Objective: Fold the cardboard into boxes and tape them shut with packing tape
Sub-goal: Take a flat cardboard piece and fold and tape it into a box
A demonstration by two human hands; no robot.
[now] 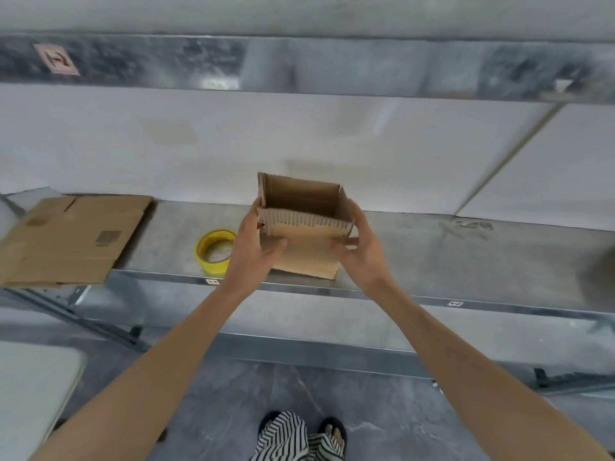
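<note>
Corrugated brown cardboard, opened out into a small box (304, 234), occupies the centre of the head view, at the front edge of a galvanised metal shelf (466, 261). Whether its base rests on the shelf or is held just above it cannot be told. The mouth of the box is open and faces up, the fluted cut edge of the near wall is exposed, and one far flap stands upright at the upper left corner of the box.

The left hand (251, 244) grips the left side of the box, thumb laid across the near face. The right hand (361, 251) grips the right side, thumb tip on the same face. The hands are apart, with the box clamped between them.

A roll of yellow packing tape (214, 251) lies flat on the shelf, just left of the left hand in the frame. Further left, a stack of flat cardboard (70, 241) overhangs the shelf edge. A pale sticker (58, 59) marks the upper shelf rail at the upper left of the frame.

Step in hand, as judged: squaring up the formed box. No tape shows on the visible faces, and the underside is hidden. The next move would call for folding the open flaps inward, pinning them with one hand, and freeing the other to reach the tape roll and find its loose end
</note>
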